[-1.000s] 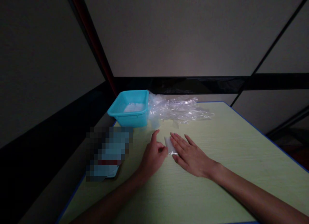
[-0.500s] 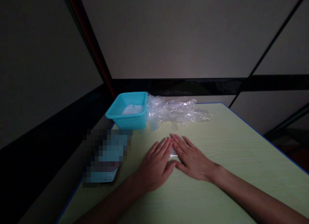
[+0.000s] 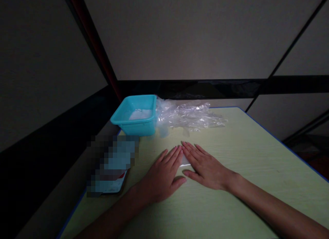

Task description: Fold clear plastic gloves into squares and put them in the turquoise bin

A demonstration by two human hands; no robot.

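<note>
My left hand (image 3: 166, 175) lies flat with its fingers stretched out, pressing on a small clear plastic piece (image 3: 184, 161) on the table. From the other side my right hand (image 3: 203, 166) rests flat on the same piece, fingers extended. The fingertips of both hands meet or nearly meet at the far end. Only the part of the plastic between the hands shows, with a shiny near edge; the rest is hidden under my fingers, so I cannot tell its full shape.
A turquoise plastic basin (image 3: 140, 128) with whitish flat contents stands at the table's back left. Crumpled clear plastic bags (image 3: 190, 116) lie beside it. A phone-like device (image 3: 115, 186), partly pixelated, lies at the left edge. The pale green table (image 3: 252, 156) has a blue rim.
My thumbs have moved slightly apart, and a little more of the plastic shows between my hands. The whole view has shifted slightly; the other things stay in place.
</note>
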